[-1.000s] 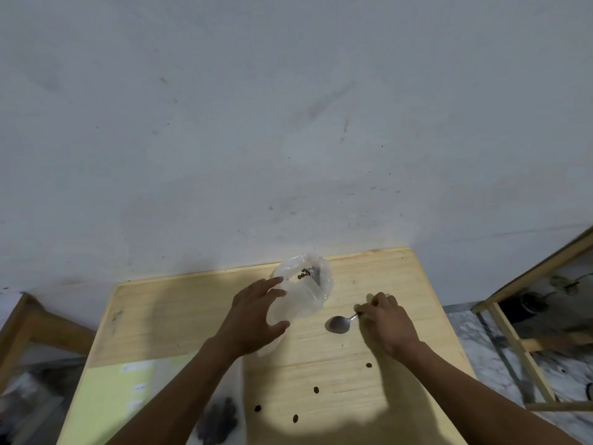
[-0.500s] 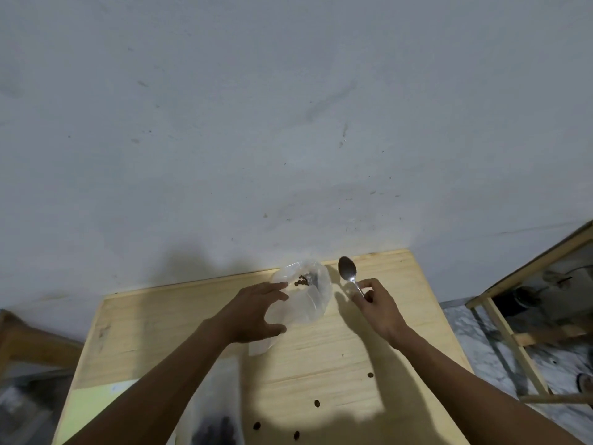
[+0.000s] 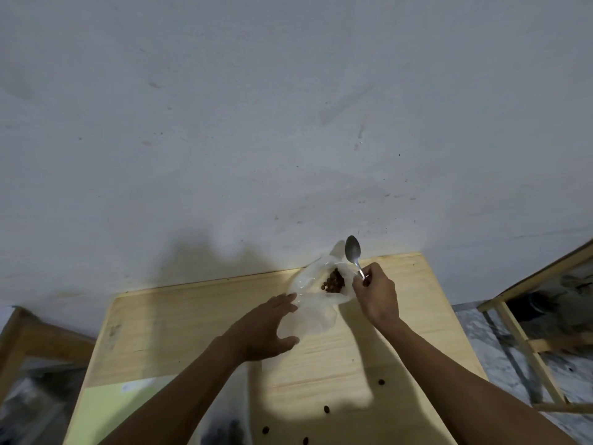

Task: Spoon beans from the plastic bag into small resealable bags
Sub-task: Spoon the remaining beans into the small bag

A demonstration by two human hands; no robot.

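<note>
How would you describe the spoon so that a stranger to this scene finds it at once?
Start at the wooden table against the grey wall. At its far edge, the right hand holds a spoon by the handle, beside the clear plastic bag. It is the only metal thing, bowl raised and empty.

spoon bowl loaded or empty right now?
Empty: the spoon, raised bowl-up in the right hand, shows bare metal; beans sit in the clear bag.
</note>
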